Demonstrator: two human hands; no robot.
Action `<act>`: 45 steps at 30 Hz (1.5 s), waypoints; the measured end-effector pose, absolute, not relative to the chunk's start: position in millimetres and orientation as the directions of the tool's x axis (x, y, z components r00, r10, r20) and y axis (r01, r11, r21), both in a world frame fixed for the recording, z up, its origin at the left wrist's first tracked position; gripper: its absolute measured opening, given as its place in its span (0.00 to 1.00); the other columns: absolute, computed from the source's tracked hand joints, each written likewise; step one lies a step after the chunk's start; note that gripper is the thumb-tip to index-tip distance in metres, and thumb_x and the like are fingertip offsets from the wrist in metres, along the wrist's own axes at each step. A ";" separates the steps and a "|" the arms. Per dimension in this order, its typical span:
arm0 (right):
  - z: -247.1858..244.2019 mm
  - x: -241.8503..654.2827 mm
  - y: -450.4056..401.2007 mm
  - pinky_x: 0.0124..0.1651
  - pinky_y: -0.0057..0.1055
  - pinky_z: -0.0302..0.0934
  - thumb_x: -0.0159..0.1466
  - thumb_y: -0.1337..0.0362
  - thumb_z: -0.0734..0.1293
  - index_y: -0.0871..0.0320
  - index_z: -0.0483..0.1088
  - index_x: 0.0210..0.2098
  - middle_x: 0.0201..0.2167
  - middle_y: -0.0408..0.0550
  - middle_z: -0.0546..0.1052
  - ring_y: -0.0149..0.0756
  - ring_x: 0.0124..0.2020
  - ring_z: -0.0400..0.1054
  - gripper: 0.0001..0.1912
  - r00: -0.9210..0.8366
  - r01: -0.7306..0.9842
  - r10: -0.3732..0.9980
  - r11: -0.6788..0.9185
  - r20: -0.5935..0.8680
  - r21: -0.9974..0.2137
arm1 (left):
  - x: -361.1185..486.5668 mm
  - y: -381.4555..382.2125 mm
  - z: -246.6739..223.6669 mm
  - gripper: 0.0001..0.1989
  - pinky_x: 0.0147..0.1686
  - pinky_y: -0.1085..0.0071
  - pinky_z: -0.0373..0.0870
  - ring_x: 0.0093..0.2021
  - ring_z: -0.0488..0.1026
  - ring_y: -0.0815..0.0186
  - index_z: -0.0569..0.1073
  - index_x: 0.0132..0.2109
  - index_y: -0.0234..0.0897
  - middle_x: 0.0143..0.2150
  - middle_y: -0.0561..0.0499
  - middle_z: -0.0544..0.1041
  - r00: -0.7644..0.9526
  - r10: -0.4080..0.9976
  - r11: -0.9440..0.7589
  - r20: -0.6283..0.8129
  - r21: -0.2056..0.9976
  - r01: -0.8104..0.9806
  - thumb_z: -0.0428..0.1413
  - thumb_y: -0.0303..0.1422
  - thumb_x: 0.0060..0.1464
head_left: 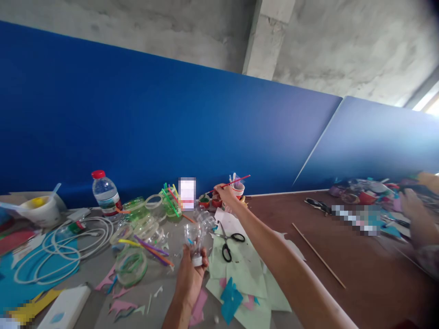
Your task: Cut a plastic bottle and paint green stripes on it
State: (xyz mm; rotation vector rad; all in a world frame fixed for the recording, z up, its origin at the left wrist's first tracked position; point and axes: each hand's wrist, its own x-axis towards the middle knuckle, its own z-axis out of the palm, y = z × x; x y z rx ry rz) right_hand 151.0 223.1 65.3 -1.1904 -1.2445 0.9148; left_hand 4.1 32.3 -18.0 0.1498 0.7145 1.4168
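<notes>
Right hand [224, 194] near partition [154, 119], roomier tabletop [281, 212] rightward

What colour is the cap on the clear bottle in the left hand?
White: the cap shows best in the head view.

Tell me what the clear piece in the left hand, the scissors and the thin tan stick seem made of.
Clear piece: probably thin, glossy plastic, since it is see-through with bright glints.
Scissors: handles likely plastic, smooth and black; blades perhaps metal, greyish, too small to be sure.
Thin tan stick: likely wood or bamboo, seemingly matte, from its colour; no grain shows.
</notes>
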 end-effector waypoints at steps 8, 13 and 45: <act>73.9 173.5 125.0 0.25 0.29 0.60 0.54 0.54 0.68 0.58 0.71 0.30 0.23 0.46 0.74 0.30 0.21 0.65 0.12 0.000 -0.367 0.992 0.120 0.129 -0.923 | -0.6 34.6 -19.3 0.20 0.25 0.75 0.65 0.21 0.64 0.74 0.73 0.37 0.37 0.28 0.53 0.73 0.063 0.975 0.166 -0.215 0.504 -0.848 0.65 0.46 0.42; 51.4 171.5 67.9 0.25 0.29 0.57 0.53 0.60 0.72 0.57 0.71 0.28 0.21 0.43 0.73 0.28 0.18 0.61 0.08 -0.075 -0.610 0.991 0.040 0.108 -0.792 | 3.1 31.6 -18.5 0.20 0.27 0.74 0.67 0.23 0.66 0.73 0.75 0.37 0.36 0.30 0.51 0.74 0.053 0.978 0.159 -0.204 0.552 -0.818 0.65 0.46 0.42; 20.7 165.1 59.5 0.24 0.24 0.54 0.54 0.61 0.73 0.59 0.73 0.29 0.20 0.43 0.73 0.27 0.20 0.63 0.09 -0.014 -0.668 0.993 0.080 0.120 -0.740 | 8.6 29.3 -20.5 0.22 0.30 0.76 0.68 0.29 0.70 0.73 0.73 0.44 0.39 0.32 0.52 0.74 -0.021 0.987 0.097 -0.158 0.702 -0.705 0.65 0.43 0.44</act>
